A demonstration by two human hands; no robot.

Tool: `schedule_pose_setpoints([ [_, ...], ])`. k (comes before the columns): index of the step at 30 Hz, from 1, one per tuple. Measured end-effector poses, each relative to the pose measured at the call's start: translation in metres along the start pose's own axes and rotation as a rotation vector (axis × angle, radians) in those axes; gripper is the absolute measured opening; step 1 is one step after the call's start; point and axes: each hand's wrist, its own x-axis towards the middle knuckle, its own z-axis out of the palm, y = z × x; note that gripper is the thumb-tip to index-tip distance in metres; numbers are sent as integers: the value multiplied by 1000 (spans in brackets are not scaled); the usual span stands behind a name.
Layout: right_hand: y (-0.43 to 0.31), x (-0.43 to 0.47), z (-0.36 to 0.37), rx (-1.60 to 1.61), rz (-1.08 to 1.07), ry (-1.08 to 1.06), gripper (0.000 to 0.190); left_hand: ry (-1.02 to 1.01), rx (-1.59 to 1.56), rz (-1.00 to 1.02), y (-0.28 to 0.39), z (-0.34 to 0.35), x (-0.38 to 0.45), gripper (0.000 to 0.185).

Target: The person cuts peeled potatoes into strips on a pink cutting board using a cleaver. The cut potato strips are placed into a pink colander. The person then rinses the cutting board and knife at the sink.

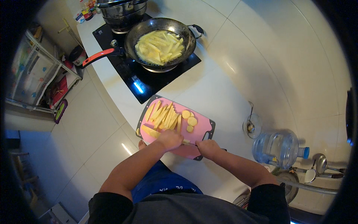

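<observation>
A pink cutting board with dark corners lies on the counter before me. My right hand grips a knife, its blade low over the board. Just left of the blade, my left hand curls over a piece of potato, which it mostly hides. Potato sticks are heaped on the board's far left half. Several round potato slices sit to their right. Beside my left hand rests a larger potato slab.
Beyond the board, a wok of potato sticks in bubbling oil stands on a black cooktop; its red handle juts left. A stacked pot is behind. To the right are a glass bowl with a spoon and a large water bottle.
</observation>
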Motion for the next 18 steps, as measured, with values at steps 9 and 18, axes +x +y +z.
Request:
schedule_pose_setpoints([
  [9, 7, 14, -1, 45, 68, 3, 19, -2, -50, -118, 0, -9, 5, 23],
  [18, 7, -30, 11, 438, 262, 297, 26, 876, -425, -240, -2, -13, -43, 21],
])
